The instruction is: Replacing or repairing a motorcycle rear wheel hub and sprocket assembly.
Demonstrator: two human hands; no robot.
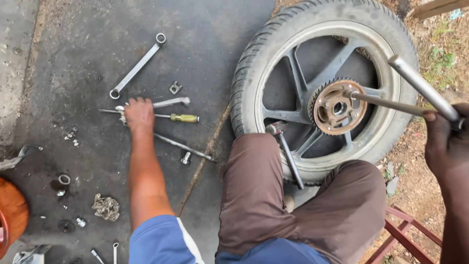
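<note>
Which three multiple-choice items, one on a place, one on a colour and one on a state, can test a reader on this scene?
1. Where does the left hand rest?
A. on tools on the ground
B. on the tyre
C. on the knee

2. What colour is the screwdriver handle?
A. red
B. yellow
C. blue

3. How is the wheel?
A. mounted on a bike
B. hanging
C. lying off the bike against the legs

Key: 1 A, the left hand covers the tools; 2 B, the handle is yellow; 3 C, it lies alone by the knees.

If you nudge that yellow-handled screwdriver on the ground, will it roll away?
Probably a little: the yellow-handled screwdriver has a rounded handle and thin straight shaft. It looks rigid and light. The left hand rests over its tip end, beside a spanner, which would likely check it.
</note>
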